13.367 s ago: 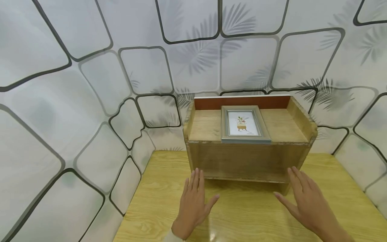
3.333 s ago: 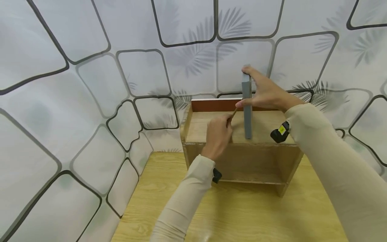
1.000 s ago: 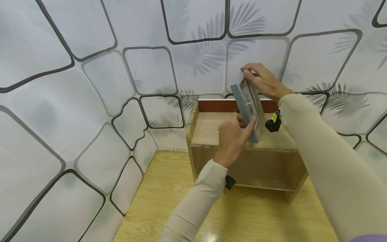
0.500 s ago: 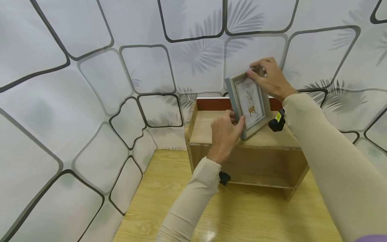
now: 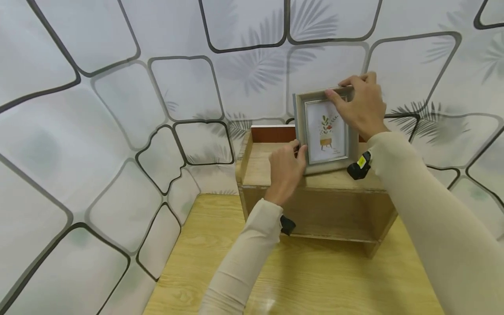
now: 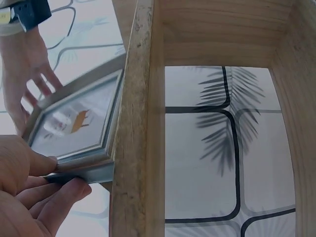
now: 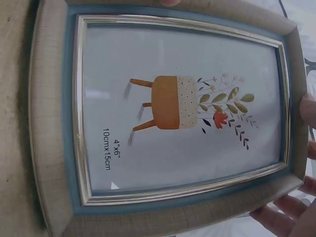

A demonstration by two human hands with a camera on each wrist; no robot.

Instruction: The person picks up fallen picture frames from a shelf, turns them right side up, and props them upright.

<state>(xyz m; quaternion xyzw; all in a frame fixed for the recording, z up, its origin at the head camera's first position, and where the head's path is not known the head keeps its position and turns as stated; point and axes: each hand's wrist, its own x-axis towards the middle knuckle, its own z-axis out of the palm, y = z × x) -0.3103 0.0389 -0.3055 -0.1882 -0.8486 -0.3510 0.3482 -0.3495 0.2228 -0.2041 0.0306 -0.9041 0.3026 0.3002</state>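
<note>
A picture frame with a beige-silver border and a potted-plant print stands upright on top of the wooden shelf unit, its front facing the head camera. My right hand grips its upper right corner, thumb on the front and fingers behind. At the lower left edge, my left hand pinches the side. In the left wrist view, the left thumb lies on the border of the frame, with fingers along its side. The right wrist view shows the print of the frame close up, with right fingertips at its edge.
The shelf unit has raised side boards, a red-brown back strip and an open lower compartment. It stands on a yellow wood-grain table against patterned wall covering. Black wrist cameras sit close to the frame and shelf.
The frame lay flat on the shelf at first, then stood edge-on in both hands. Over the last second it has turned its printed front toward the head camera, both hands still holding it.
</note>
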